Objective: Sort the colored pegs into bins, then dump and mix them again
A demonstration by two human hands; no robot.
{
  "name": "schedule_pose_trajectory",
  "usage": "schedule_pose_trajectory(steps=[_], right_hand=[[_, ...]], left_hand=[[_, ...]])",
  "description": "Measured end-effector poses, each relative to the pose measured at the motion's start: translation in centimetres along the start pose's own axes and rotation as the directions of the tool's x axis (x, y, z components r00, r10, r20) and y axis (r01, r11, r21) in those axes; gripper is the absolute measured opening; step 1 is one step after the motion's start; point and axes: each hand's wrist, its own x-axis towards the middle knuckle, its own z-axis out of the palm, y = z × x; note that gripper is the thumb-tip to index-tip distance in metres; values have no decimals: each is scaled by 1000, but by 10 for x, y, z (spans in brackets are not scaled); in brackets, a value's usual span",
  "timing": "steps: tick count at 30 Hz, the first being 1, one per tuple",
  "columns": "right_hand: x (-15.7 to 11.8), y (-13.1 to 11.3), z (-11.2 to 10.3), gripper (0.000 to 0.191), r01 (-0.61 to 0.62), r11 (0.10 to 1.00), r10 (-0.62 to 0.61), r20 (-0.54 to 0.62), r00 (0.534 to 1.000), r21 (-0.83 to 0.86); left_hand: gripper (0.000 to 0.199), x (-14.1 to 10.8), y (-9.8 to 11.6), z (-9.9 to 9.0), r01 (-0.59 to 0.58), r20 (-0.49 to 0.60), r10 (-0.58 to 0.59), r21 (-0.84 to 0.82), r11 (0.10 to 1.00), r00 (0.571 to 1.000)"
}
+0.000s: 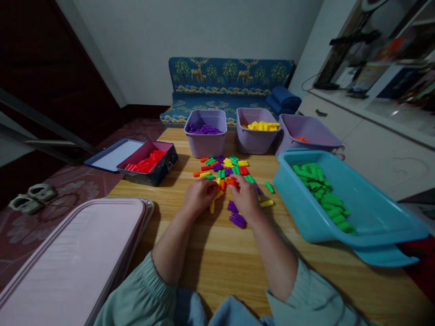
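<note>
Small, stubby plastic pieces (217,167) in red, orange, yellow, green and purple lie in a loose pile on the wooden table (210,258). At the pile's near edge, my right hand (247,197) pinches an orange plastic piece (231,181) between thumb and fingertips. Close beside it, my left hand (200,198) has its fingers curled together over the pile; what they grip is hidden. Yellow pieces (212,207) lie by the left fingertips, and purple pieces (237,220) lie below the right hand.
Lilac bins hold purple (205,146), yellow (253,144) and orange pieces (301,139). A turquoise tub (295,215) with green pieces stands right. An open box (158,174) of red pieces and a pink lid (78,244) are left. A patterned bench (231,97) stands behind.
</note>
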Motion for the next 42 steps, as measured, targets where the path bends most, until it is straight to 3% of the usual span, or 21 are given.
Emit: schedule_pose_trajectory(steps=[4, 7, 11, 21, 25, 28, 31, 34, 37, 40, 42], right_hand=[[-3, -7, -2, 25, 199, 973, -186, 111, 976, -119], [-4, -12, -2, 30, 274, 948, -236, 220, 946, -160], [-5, -15, -2, 31, 265, 945, -208, 276, 938, -191], [-8, -20, -5, 27, 237, 889, -156, 227, 961, -391], [-9, -22, -5, 27, 203, 865, -111, 219, 969, -459], [-9, -22, -6, 24, 182, 863, -96, 200, 975, -471], [-8, -21, -6, 23, 175, 875, -89, 205, 975, -452], [-7, -18, -7, 24, 160, 907, -86, 202, 976, -390], [-6, -13, -5, 22, 117, 963, -84, 143, 986, -244], [-4, -10, 0, 20, 66, 996, -69, 47, 996, 57], [-2, -12, 4, 20, 5, 954, -13, 23, 1000, 300]], left_hand=[[23, 0, -1, 0, -36, 38, 36, -6, 999, 999], [27, 0, -3, 1, -62, 63, 62, -13, 998, 996], [31, 0, -4, 4, -42, 51, 42, -1, 999, 998], [28, -2, -5, 6, -42, 28, 41, 13, 999, 999], [25, 1, -9, 10, -14, -43, 10, -77, 997, 999], [23, 4, -10, 13, 63, -134, -97, -242, 968, 986], [27, 7, -6, 14, 157, -102, -246, -529, 834, 964], [38, 8, -2, 15, 237, 37, -349, -800, 551, 936], [48, 8, 0, 14, 293, 149, -397, -897, 332, 906], [50, 7, 0, 12, 297, 168, -410, -915, 274, 896], [48, 6, 1, 12, 278, 164, -395, -927, 252, 904]])
